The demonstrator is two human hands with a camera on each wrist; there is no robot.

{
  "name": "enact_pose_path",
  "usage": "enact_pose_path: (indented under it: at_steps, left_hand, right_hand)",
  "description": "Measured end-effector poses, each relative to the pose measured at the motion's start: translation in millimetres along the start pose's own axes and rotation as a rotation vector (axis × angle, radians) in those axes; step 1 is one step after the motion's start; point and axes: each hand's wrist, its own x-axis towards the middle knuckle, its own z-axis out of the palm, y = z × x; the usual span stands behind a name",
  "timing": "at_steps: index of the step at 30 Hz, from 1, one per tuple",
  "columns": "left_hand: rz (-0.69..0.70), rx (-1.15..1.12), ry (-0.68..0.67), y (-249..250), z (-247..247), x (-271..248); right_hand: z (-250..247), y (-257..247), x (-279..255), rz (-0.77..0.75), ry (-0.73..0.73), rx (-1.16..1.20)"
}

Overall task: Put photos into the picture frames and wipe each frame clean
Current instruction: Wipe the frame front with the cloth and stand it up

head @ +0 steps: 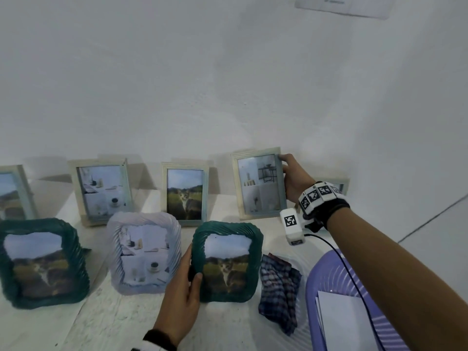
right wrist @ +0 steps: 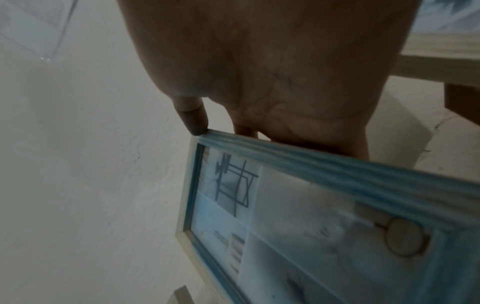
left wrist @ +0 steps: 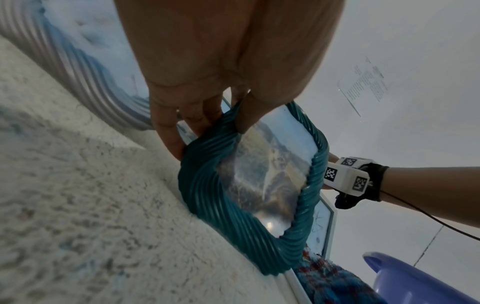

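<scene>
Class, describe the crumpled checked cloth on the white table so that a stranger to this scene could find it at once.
Start at the purple plastic basket on the white table's right side. Just left of it, beside the dark green ribbed picture frame that the left hand grips, lies the crumpled blue-and-red checked cloth. It is the only soft fabric thing among rigid frames.

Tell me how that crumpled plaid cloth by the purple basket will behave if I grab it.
The crumpled plaid cloth lies in soft folds, so it will probably drape limply and seems light. It likely won't roll or tip, though a trailing end may drag.
</scene>
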Motion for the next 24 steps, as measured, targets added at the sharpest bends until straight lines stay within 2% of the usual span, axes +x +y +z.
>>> enact_pose_path:
  at_steps: [6, 12, 21, 24]
  left_hand:
    - [-0.012, 0.005, 0.016, -3, 0, -1]
    - [0.018, 0.040, 0.026, -11, 1, 0]
    - [0.014, 0.056, 0.080, -8, 4, -1]
    - [0.021, 0.046, 0.077, -6, 4, -2]
  right_hand:
    - [9, 7, 17, 0.044, -0.001, -0.042]
    - [6, 19, 25, 0.112, -0.089, -0.060]
    - [-11, 29, 27, 0.141, -0.108, -0.142]
    - [-14, 34, 27, 0.143, -0.055, -0.180]
